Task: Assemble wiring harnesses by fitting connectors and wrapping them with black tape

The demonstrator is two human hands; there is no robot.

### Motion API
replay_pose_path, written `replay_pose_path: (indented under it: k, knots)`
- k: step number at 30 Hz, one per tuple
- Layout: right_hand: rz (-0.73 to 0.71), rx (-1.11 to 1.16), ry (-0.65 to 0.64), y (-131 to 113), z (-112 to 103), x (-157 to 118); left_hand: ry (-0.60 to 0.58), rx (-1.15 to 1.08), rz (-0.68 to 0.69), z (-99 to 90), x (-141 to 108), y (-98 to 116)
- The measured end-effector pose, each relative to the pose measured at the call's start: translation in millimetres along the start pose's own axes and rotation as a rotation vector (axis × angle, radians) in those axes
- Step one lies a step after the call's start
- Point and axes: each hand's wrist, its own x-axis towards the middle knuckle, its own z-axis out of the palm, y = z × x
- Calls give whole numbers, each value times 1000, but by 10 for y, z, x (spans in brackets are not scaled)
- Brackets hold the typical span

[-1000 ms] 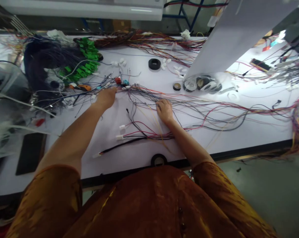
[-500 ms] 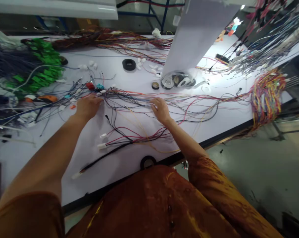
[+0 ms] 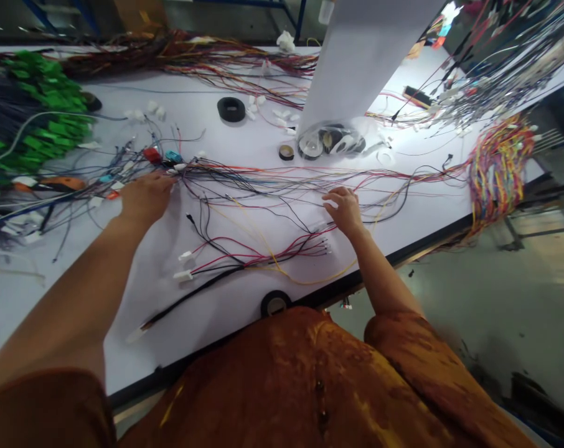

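My left hand (image 3: 146, 198) is closed on one end of a long wire bundle (image 3: 244, 177), just beside a red connector (image 3: 152, 155) and a teal connector (image 3: 172, 157). Its fingertips are partly hidden among the wires. Farther right along the same bundle, my right hand (image 3: 345, 208) has its fingers curled together at some thin wires. Between my hands the strands fan out loosely over the white table. Nearer to me lies a second harness (image 3: 244, 266) of red and black wires, with a white connector (image 3: 183, 275) at its left end. A yellow wire (image 3: 305, 284) loops beside it.
Black tape rolls lie at the table's front edge (image 3: 276, 303) and toward the back (image 3: 231, 109). A white post (image 3: 357, 62) rises behind the bundle. Green-tagged wires (image 3: 53, 118) are heaped at left. A colourful wire bundle (image 3: 499, 174) hangs over the right edge.
My right hand has moved right along the wires, away from my left hand. My left hand stays at the connector end. The view has shifted slightly, and the second harness's right wire ends now show.
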Motion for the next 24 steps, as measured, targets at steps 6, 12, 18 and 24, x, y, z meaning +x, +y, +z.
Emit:
replay_pose_path:
  k: [6, 12, 18, 24]
  knots:
    - [-17, -38, -112, -160, 94, -2, -38, 4, 35, -12, 6, 82]
    - [-7, -48, -102, -301, 115, 108, -11, 17, 34, -3, 7, 99]
    - [-141, 11, -146, -768, 327, 524, -24, 34, 61, 20, 29, 175]
    - [-209, -22, -206, -1180, 590, 803, -34, 15, 39, 1, 21, 159]
